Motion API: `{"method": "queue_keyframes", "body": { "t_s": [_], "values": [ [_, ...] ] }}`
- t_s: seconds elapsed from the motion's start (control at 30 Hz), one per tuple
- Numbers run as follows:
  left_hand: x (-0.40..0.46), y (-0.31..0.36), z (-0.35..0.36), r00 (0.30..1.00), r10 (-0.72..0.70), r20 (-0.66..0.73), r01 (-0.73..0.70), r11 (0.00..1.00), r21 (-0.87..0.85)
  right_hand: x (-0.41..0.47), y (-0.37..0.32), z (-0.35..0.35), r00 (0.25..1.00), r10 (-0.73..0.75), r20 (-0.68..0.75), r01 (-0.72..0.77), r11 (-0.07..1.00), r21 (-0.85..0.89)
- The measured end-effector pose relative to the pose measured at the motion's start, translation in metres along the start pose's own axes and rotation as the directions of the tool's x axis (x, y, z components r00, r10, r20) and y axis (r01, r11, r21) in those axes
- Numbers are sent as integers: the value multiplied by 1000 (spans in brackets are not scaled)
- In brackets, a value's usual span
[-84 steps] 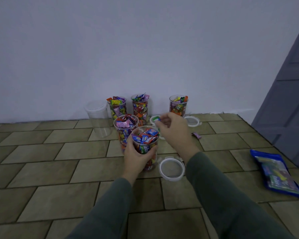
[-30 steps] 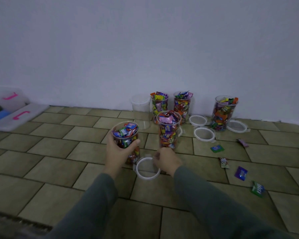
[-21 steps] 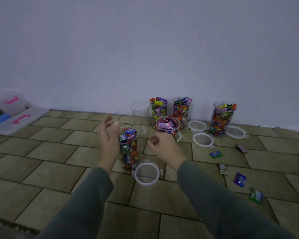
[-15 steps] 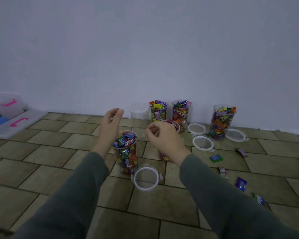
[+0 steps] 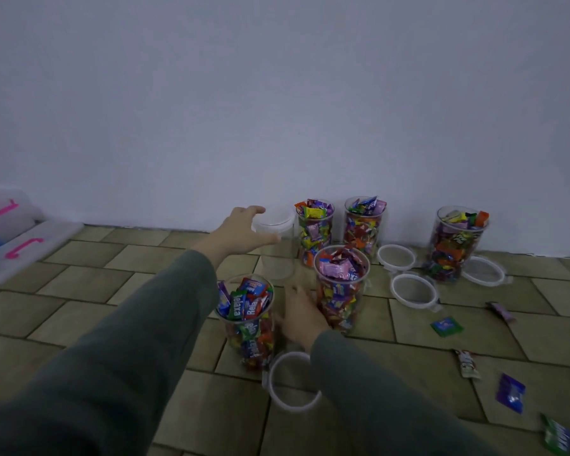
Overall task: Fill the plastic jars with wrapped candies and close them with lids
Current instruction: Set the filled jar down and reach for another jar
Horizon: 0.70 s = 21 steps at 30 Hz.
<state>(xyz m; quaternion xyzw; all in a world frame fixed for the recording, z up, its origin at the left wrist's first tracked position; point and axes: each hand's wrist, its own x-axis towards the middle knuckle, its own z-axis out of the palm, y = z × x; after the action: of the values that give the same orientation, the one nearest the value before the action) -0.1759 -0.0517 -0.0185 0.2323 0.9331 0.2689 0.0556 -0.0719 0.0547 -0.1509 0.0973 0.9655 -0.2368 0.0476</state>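
Moved: since half a second ago I see the left hand leave the air above the near jar and reach out to the empty jar at the wall; the right hand has dropped from chest height to the floor between the two front jars.
Left hand: fingers spread wide around the rim of the empty jar, thumb underneath toward the right; I cannot tell whether it touches the plastic yet.
Right hand: low, centre of the frame, fingers loosely extended, holding nothing, its back to me, just beside the pink-topped jar.
Near jar: lower centre, upright, filled with wrapped candies to the brim, no lid.
Lid nearest me: flat on the tiles just below the near jar, partly hidden by my right sleeve.
Back row: two full jars against the wall, centre right, and another full jar farther right, all uncovered.
Other lids: three lie on the floor, right of centre.
Loose candies: scattered on the tiles at lower right.
Storage boxes: clear, pink handles, left edge.
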Motion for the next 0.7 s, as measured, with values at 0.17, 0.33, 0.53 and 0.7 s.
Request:
{"method": "queue_keyframes", "body": {
  "t_s": [0.17, 0.33, 0.53, 0.7],
  "values": [
    [38, -16, 9, 993, 66, 99, -75, 993, 87, 20, 13, 8, 996, -60, 60, 60, 998, 1],
    [57, -24, 15, 982, 138, 132, -146, 988, 51, 30, 28, 13, 986, -111, 121, 125, 985, -116],
    [57, -23, 21, 990, 136, 46, -135, 991, -9, 28, 37, 20, 989, -141, 54, 147, 979, -143],
    [43, -16, 9, 980, 62, 191, -78, 994, 80, 19, 43, 23, 988, -149, 37, 153, 979, -137]
  ]
}}
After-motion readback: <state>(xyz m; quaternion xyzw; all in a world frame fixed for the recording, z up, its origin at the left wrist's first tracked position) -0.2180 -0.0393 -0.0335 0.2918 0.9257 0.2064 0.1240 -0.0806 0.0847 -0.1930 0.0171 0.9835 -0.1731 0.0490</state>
